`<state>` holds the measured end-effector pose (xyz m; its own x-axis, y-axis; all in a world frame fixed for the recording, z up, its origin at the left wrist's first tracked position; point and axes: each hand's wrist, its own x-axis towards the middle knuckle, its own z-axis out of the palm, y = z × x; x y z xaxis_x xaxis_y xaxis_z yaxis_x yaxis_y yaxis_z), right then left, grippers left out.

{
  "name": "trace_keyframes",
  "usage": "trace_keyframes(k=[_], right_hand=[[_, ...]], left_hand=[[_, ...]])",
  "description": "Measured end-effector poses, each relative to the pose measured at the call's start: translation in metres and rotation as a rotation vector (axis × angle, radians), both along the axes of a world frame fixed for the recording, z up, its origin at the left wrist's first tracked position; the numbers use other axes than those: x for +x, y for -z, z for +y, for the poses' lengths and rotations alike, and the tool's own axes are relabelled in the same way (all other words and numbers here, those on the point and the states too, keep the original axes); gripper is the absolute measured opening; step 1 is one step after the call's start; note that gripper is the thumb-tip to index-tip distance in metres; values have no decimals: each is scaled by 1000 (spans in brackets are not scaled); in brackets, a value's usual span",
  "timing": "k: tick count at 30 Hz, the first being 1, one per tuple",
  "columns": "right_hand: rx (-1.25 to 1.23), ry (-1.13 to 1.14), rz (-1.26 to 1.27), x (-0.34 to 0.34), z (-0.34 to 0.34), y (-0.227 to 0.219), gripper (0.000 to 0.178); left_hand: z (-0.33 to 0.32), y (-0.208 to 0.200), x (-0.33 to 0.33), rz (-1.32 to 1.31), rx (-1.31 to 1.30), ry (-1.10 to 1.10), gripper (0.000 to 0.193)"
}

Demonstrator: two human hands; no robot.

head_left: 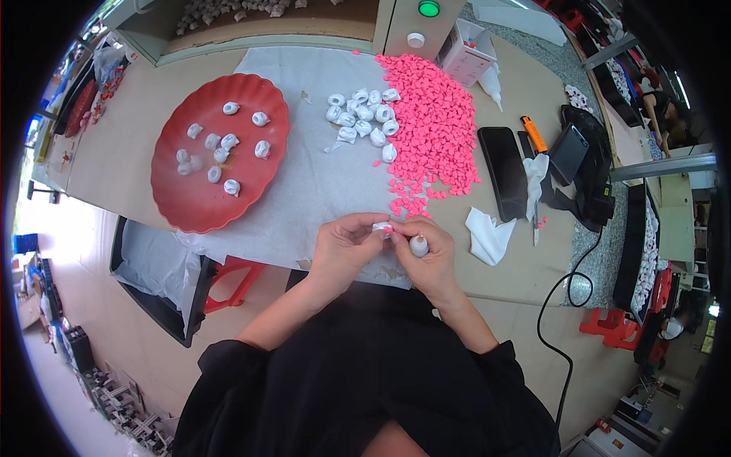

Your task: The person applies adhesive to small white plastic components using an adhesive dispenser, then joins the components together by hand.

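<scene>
My left hand [340, 247] pinches a small white ring-shaped piece [380, 226] at the table's near edge. Close against it, the fingertips of my right hand [432, 266] meet a pink bit [387, 230] on that piece. A white bottle with a brownish tip [419, 245] is also tucked in my right hand; its lower part is hidden by the fingers. Beyond my hands spreads a heap of small pink pieces [434, 114]. Several similar white pieces [364, 113] lie left of the heap on a white sheet [304, 175].
At left, a red scalloped plate [171, 199] bears several white pieces. To the right lie a black phone [502, 171], an orange-handled knife [534, 134], a crumpled tissue [488, 237], another phone [569, 154] and a black cable [567, 358]. A white box [466, 57] stands at the back.
</scene>
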<state>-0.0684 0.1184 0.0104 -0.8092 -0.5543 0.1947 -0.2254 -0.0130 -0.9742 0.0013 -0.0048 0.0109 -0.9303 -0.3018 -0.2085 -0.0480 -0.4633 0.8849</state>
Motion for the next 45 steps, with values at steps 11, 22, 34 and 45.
trace_keyframes(k=[11, 22, 34, 45], right_hand=[[-13, 9, 55, 0, -1, 3, 13], [-16, 15, -415, -6, 4, -1, 13], [-31, 67, -243, 2, -1, 5, 10], [-12, 67, 40, 3, -3, 3, 10]], left_hand=[[-1, 0, -2, -27, 0, 17, 21], [-4, -2, -5, -74, 111, 67, 26], [-4, -6, -6, -63, 69, 78, 24], [1, -1, -6, -75, -3, 31, 23]])
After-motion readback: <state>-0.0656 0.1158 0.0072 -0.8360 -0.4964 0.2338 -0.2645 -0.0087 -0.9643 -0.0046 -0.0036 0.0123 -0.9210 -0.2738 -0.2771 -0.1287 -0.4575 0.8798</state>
